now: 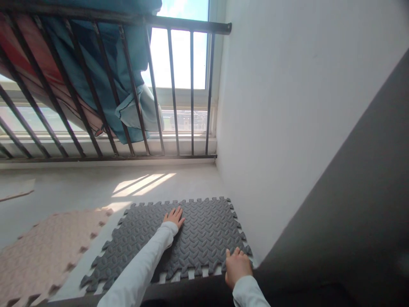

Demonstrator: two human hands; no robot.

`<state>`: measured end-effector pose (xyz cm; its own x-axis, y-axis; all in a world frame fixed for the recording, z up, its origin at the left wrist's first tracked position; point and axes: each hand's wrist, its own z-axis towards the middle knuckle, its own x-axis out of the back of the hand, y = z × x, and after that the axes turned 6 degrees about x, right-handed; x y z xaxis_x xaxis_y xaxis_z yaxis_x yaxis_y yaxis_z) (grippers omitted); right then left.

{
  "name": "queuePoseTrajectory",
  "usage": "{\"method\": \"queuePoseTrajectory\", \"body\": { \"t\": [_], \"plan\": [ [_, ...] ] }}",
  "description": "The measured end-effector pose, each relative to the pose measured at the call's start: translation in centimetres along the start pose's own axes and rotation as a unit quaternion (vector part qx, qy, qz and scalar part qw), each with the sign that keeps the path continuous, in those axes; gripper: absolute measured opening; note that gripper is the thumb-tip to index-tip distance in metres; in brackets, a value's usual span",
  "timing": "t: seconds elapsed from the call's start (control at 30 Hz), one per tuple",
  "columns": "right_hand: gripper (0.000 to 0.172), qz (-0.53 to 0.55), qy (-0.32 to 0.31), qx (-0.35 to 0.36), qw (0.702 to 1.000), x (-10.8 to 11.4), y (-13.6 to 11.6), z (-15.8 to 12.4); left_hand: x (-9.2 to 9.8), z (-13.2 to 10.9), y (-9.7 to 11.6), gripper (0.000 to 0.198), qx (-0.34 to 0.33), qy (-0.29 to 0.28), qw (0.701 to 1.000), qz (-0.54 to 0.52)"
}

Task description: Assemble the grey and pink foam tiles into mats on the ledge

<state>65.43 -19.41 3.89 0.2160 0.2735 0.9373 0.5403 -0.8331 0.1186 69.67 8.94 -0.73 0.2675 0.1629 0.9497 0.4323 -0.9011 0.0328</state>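
A dark grey interlocking foam mat (204, 221) with a raised tread pattern and jigsaw edges lies on the floor, close to the white wall. My left hand (174, 216) rests palm down on its upper middle, fingers spread, holding nothing. At the mat's near right corner, my right hand (238, 265) is closed with curled fingers over the edge. The palm side of that hand is hidden. To the left, a pale pink foam mat (47, 243) of the same kind lies apart from the grey one, with a strip of floor between them.
A white wall (281, 106) rises along the right side. Dark metal railing (172, 85) crosses in front of the window, with teal cloth (92, 55) and reddish cloth (41, 72) hanging behind its bars. Sunlit stripes fall on the pale floor (79, 183).
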Motion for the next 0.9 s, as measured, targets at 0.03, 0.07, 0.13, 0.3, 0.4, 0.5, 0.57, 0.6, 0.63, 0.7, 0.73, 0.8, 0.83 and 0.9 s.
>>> {"method": "queuePoseTrajectory", "body": {
  "t": [0.03,0.07,0.13,0.3,0.4,0.5,0.57,0.6,0.63,0.7,0.73,0.8,0.83,0.9],
  "plan": [
    [0.061,0.001,-0.003,-0.001,1.0,0.0,0.0,0.0,0.1,-0.1,0.2,0.054,0.008,-0.009,1.0,-0.004],
    [0.061,0.002,-0.004,-0.002,1.0,0.0,0.0,0.0,0.3,-0.1,0.4,0.054,0.016,-0.017,1.0,-0.008],
    [0.061,0.002,0.0,-0.001,1.0,0.0,0.1,0.0,0.8,-0.1,0.9,0.053,0.029,-0.022,0.999,-0.013],
    [0.059,-0.008,-0.001,0.002,1.0,0.2,0.2,0.0,1.6,0.0,1.1,0.053,0.025,-0.032,0.999,-0.002],
    [0.059,-0.011,-0.008,0.008,1.0,0.5,0.2,0.0,1.2,-0.4,0.6,0.056,0.031,-0.03,0.999,-0.004],
    [0.058,-0.014,-0.005,0.015,1.0,0.8,0.1,-0.1,0.5,-1.0,0.3,0.058,0.055,-0.003,0.998,-0.016],
    [0.056,-0.016,0.001,0.017,1.0,0.7,0.1,-0.1,0.0,-1.3,0.3,0.057,0.06,0.009,0.998,-0.023],
    [0.056,-0.016,0.003,0.018,1.0,0.6,0.2,-0.1,-0.2,-1.4,0.4,0.056,0.065,0.012,0.997,-0.028],
    [0.056,-0.016,0.005,0.017,1.0,0.5,0.2,-0.1,-0.2,-1.4,0.6,0.055,0.072,0.015,0.997,-0.034],
    [0.056,-0.017,0.013,0.013,1.0,0.2,0.2,0.0,-0.1,-1.3,0.8,0.053,0.087,0.02,0.995,-0.047],
    [0.057,-0.018,0.015,0.01,1.0,0.0,0.2,0.1,0.1,-1.2,0.9,0.052,0.092,0.021,0.994,-0.052],
    [0.058,-0.02,0.014,0.003,1.0,-0.2,0.3,0.2,0.6,-0.9,0.9,0.049,0.093,0.02,0.994,-0.055],
    [0.058,-0.02,0.01,0.002,1.0,-0.2,0.3,0.2,0.9,-0.8,0.8,0.048,0.089,0.015,0.994,-0.054],
    [0.059,-0.021,0.002,0.004,1.0,0.0,0.3,0.2,1.3,-0.7,0.5,0.048,0.07,-0.001,0.996,-0.048]
  ]
}}
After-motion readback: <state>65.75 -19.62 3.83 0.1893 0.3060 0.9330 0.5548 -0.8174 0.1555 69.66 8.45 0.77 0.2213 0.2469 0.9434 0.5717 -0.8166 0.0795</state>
